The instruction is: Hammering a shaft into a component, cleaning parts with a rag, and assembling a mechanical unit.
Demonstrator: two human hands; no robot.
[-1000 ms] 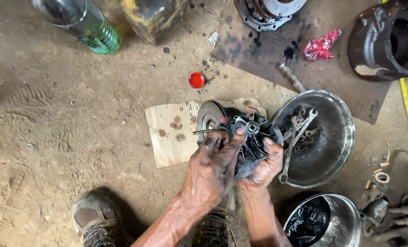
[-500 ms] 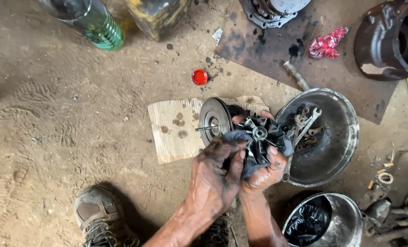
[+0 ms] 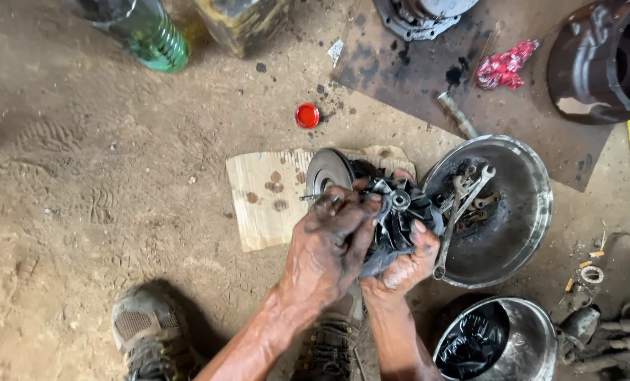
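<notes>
Person crouched over a dirt floor [image 3: 82,183]; own boots visible at bottom edge.

Both hands greasy and black. Left hand [image 3: 329,254] is clenched over the near side of a bladed impeller wheel [image 3: 399,204], fingers curled across a dark rag [image 3: 382,257] wrapped under it. Right hand [image 3: 406,264] cups the wheel and rag from below, thumb up against the blades. A round disc [image 3: 327,171] sits on the far end of the same assembly, with a thin shaft end poking out to the left. All of it is held just above a stained piece of cardboard [image 3: 265,204].

Just beside the right hand: a metal bowl [image 3: 519,176] holding spanners [image 3: 463,201] and small parts. Below it, a second bowl [image 3: 526,331] with black oil. Further off: red cap [image 3: 306,115], green bottle [image 3: 156,39], red wrapper [image 3: 504,67], heavy dark housing [image 3: 601,63].

Risks, as judged: oily hands and an oily rag make a poor grip, so the wheel could slip and land in the dirt, picking up grit. Blade edges look thin; squeezing hard could bend them or nick a finger. An elbow could tip the bowl beside it.
</notes>
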